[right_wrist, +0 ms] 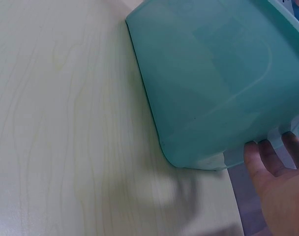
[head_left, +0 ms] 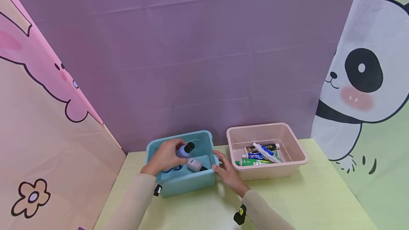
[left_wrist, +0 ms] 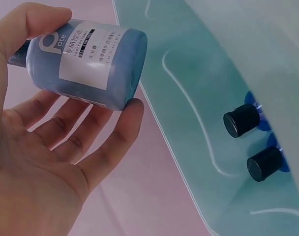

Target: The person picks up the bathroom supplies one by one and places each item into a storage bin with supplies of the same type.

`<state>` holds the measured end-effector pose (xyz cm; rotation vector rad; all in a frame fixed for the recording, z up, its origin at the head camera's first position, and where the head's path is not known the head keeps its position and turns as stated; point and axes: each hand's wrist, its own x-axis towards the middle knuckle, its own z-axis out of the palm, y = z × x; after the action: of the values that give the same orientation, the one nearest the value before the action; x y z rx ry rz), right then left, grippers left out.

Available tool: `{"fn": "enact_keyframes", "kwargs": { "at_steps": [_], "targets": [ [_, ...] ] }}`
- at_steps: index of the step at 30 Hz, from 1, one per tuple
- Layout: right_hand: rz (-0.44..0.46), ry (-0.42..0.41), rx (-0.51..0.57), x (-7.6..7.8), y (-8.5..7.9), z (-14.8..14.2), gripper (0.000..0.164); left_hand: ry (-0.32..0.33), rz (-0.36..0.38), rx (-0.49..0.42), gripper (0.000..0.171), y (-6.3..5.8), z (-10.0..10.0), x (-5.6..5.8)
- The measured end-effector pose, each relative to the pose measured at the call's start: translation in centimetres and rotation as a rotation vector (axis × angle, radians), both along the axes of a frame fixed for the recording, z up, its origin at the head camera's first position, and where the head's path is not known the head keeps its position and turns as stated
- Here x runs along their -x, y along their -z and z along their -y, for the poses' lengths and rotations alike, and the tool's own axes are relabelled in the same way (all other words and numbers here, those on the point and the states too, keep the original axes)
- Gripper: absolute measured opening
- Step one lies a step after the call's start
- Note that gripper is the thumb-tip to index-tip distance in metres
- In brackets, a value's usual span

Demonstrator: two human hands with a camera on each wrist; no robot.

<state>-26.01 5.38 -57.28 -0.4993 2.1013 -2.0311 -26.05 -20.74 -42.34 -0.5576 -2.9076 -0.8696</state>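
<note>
My left hand (head_left: 166,157) pinches a small blue-violet shampoo bottle (left_wrist: 95,61) with a black cap between thumb and fingers, above the teal bin (head_left: 188,184). Its white label faces the left wrist camera. Below it a greyish bottle (head_left: 193,165) with a black cap lies in the bin. Two blue bottles with black caps (left_wrist: 242,121) also lie inside, partly hidden by my left hand in the head view. My right hand (head_left: 232,177) holds the bin's right end at the rim, with fingers (right_wrist: 257,160) against its outer side.
A pink bin (head_left: 271,173) stands close to the right of the teal one, with several toothpaste tubes (head_left: 265,153) inside. Both rest on a pale wood-grain table (head_left: 329,191). A purple cloth wall (head_left: 191,63) rises behind, and printed panels flank both sides.
</note>
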Motion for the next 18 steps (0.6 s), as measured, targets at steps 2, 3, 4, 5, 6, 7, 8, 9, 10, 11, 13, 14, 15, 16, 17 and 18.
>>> {"fn": "enact_keyframes", "kwargs": {
  "at_steps": [2,3,4,5,6,7,8,9,10,11,13,14,15,16,17,18],
  "targets": [
    [0.003,0.002,-0.004,0.0,0.0,0.0,0.056,0.005,0.004,0.011,0.044,-0.1,0.0,0.2],
    [0.011,0.004,-0.004,0.0,0.0,0.0,0.055,0.007,0.006,0.012,0.044,-0.1,-0.1,0.3],
    [0.014,0.004,-0.005,0.0,0.0,0.0,0.055,0.01,0.01,0.014,0.043,-0.2,-0.1,0.4],
    [0.013,0.005,-0.006,0.0,0.1,0.0,0.055,0.014,0.009,0.019,0.043,-0.2,-0.1,0.5],
    [0.012,0.007,-0.007,0.0,0.1,0.0,0.055,0.019,0.01,0.024,0.043,-0.2,-0.2,0.7],
    [0.01,0.008,-0.004,-0.1,0.1,0.0,0.055,0.024,0.012,0.028,0.043,-0.2,-0.2,0.7],
    [0.009,0.006,0.0,-0.1,0.1,0.0,0.056,0.027,0.015,0.029,0.044,-0.2,-0.2,0.8],
    [0.007,0.003,0.004,0.0,0.1,0.0,0.056,0.029,0.019,0.032,0.044,-0.3,-0.2,0.9],
    [0.005,0.001,0.01,0.0,0.1,0.0,0.056,0.035,0.024,0.034,0.044,-0.3,-0.3,0.9],
    [0.002,0.001,0.015,0.0,0.1,0.0,0.056,0.039,0.028,0.037,0.044,-0.3,-0.4,1.0],
    [0.006,0.001,0.019,0.0,0.1,0.0,0.056,0.043,0.038,0.041,0.045,-0.3,-0.5,1.2],
    [0.006,-0.001,0.019,0.0,0.2,0.0,0.056,0.045,0.041,0.042,0.044,-0.3,-0.6,1.3],
    [0.005,-0.001,0.015,0.0,0.1,0.0,0.056,0.047,0.04,0.044,0.044,-0.3,-0.7,1.5],
    [0.004,0.0,0.014,0.0,0.1,0.0,0.056,0.048,0.041,0.045,0.044,-0.2,-0.7,1.6],
    [0.009,0.0,0.01,0.0,0.0,0.0,0.056,0.048,0.043,0.046,0.044,-0.1,-0.8,1.8],
    [0.014,0.0,0.005,0.0,0.0,0.0,0.056,0.048,0.045,0.044,0.044,-0.1,-0.8,1.9]
  ]
}}
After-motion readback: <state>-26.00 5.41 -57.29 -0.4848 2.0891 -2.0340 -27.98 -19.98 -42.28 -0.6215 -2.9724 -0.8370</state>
